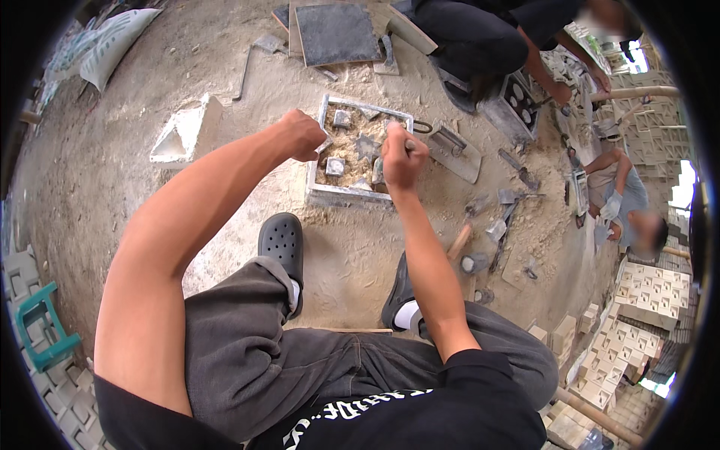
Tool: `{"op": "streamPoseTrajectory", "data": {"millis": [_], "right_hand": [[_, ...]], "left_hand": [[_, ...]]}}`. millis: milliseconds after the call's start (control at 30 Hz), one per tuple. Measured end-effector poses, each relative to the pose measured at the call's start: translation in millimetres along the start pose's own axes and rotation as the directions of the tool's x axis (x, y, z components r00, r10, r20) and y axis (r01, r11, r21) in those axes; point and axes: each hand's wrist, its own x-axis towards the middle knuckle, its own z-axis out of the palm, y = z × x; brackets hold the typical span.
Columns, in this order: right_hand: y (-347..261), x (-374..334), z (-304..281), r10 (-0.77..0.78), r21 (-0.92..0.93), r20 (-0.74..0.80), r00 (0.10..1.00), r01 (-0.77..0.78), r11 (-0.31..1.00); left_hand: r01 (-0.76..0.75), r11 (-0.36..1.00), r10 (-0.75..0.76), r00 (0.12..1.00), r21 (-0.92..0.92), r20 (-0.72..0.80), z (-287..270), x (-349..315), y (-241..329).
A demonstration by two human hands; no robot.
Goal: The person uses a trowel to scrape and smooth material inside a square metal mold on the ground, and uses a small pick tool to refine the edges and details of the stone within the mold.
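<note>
A rectangular grey mould frame (349, 196) lies on the ground in front of me, with sandy mix, small square blocks (335, 166) and a star-shaped piece (367, 147) inside. My left hand (302, 135) is closed at the frame's left side; whether its fingers grip the rim is hidden. Over the right side of the frame, my right hand (403, 159) is closed in a fist around something, of which only a small rounded end shows. To the right of that hand rests a flat metal trowel (456, 156) with a looped handle.
A white hollow block (182, 133) sits at left, and a dark square board (337, 34) lies beyond the frame. Hand tools (506, 206) are scattered at right. One person squats beside another mould (514, 105); a gloved person works farther right. Cast blocks (652, 289) stand stacked there.
</note>
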Motion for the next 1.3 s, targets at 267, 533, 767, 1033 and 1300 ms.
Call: {"op": "streamPoseTrajectory", "data": {"millis": [267,533,767,1033,1300], "right_hand": [[-86,20,6,0.115,0.279,0.054,0.992,-0.125,0.952],[-21,1,4,0.118,0.085,0.085,0.989,-0.125,0.989],[-72,9,-9,0.052,0.216,0.080,0.995,-0.069,0.974],[-52,8,-18,0.089,0.325,0.200,0.976,-0.152,0.933],[-23,-8,-48,0.127,0.259,0.474,0.872,-0.276,0.926]], "left_hand": [[0.042,0.999,-0.043,0.995,-0.011,-0.090,6,-10,-13],[0.050,0.999,-0.049,0.997,0.006,-0.052,-11,-9,-9],[0.065,0.997,-0.064,0.998,0.046,-0.026,-4,-10,-24],[0.018,0.998,-0.017,1.000,0.066,-0.021,-8,-8,-21],[-0.103,0.991,0.115,0.984,0.088,-0.139,-9,0,-11]]}}
